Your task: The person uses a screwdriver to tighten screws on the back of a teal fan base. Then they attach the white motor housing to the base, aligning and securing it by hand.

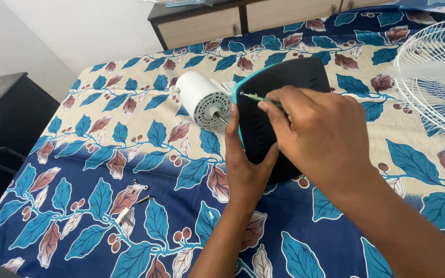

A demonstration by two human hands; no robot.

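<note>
A leaf-print sheet (130, 154) in blue, cream and rust covers the bed under your hands and fills most of the view. At 2 o'clock a white wire fan guard (433, 77) lies flat on it, cut off by the right edge. At 12 o'clock a dark cabinet (233, 20) with pale drawer fronts stands against the wall; at 9 o'clock a black side table (6, 118) sits beside the bed.

Near the centre, a black fan base (284, 87) with a teal rim stands tilted on its edge on the sheet. Your right hand (320, 134) comes in from 4 o'clock, pinching a thin screwdriver (261, 98) whose tip rests on the base near its upper left rim. Your left hand (245, 164) rises from 6 o'clock and grips the base's lower left edge, thumb on the face, fingers hidden behind it.

Just beside the base at 10 o'clock, a white motor (204, 98) lies on its side, shaft pointing toward your left hand. Well apart at 8 o'clock, a few small screws (140, 188) and a small metal clip (124, 216) lie loose on the sheet.
</note>
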